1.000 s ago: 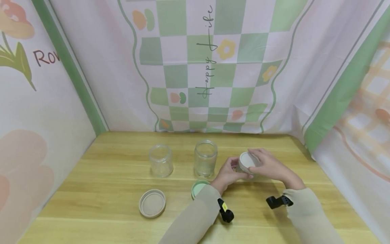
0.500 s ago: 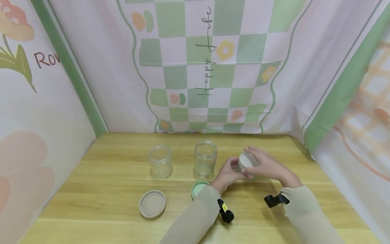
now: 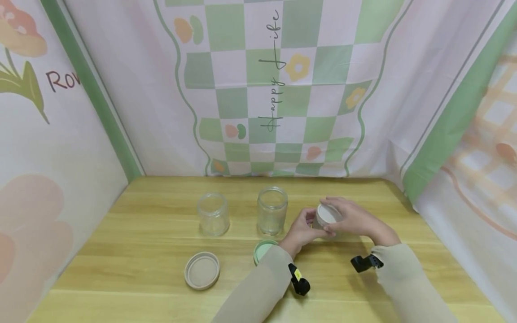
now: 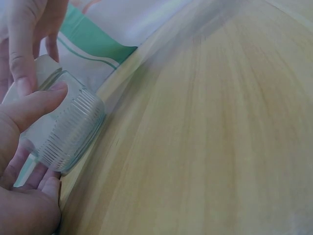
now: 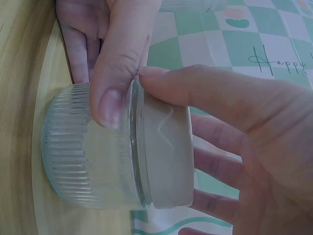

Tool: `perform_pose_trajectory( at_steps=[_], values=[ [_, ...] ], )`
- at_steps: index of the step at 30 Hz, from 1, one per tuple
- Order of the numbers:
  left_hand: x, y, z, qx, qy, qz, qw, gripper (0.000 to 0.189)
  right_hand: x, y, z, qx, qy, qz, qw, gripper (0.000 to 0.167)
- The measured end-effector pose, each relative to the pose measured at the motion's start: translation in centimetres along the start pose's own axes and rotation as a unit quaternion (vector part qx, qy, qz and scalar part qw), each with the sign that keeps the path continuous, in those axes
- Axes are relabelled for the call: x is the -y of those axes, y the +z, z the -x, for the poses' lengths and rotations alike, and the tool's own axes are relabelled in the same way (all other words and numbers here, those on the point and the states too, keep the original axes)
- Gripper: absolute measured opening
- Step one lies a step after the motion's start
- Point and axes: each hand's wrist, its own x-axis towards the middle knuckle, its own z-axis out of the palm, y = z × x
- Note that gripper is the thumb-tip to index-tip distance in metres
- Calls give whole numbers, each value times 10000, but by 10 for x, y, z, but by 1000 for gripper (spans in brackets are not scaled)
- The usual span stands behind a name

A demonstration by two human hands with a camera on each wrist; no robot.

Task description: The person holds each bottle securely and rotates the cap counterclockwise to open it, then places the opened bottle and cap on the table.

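On the right of the table, my left hand (image 3: 302, 231) grips a clear ribbed glass jar (image 5: 73, 147) round its side, thumb along the near wall. A whitish lid (image 3: 328, 214) sits on the jar's mouth. My right hand (image 3: 355, 220) holds that lid by its rim, thumb on the near side and fingers round the far side. In the right wrist view a thin seam shows between lid and glass. The left wrist view (image 4: 73, 127) has the jar's ribbed base close to the wooden surface.
Two lidless glass jars, a short one (image 3: 213, 214) and a taller one (image 3: 272, 211), stand to the left. A beige lid (image 3: 202, 270) lies in front of them. A green lid (image 3: 264, 251) is partly covered by my left sleeve. Printed cloth (image 3: 278, 103) hangs behind the table (image 3: 133, 251).
My right hand has shifted slightly left round the lid and its fingers have changed position on the rim. The left hand and the jar stay where they were.
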Motion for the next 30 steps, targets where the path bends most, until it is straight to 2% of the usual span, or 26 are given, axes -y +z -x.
perform_pose_trajectory(
  at_steps=[14,21,30],
  values=[
    [-3,-1,3,54,24,96,9999,65,5,-8,1,-229,-69,129,9996,77],
    [-2,-2,2,9,58,56,10000,65,6,-12,5,-233,-210,131,9994,79],
    [-1,-3,2,63,102,170,9998,63,9,-17,16,-296,-187,48,9994,85]
  ],
)
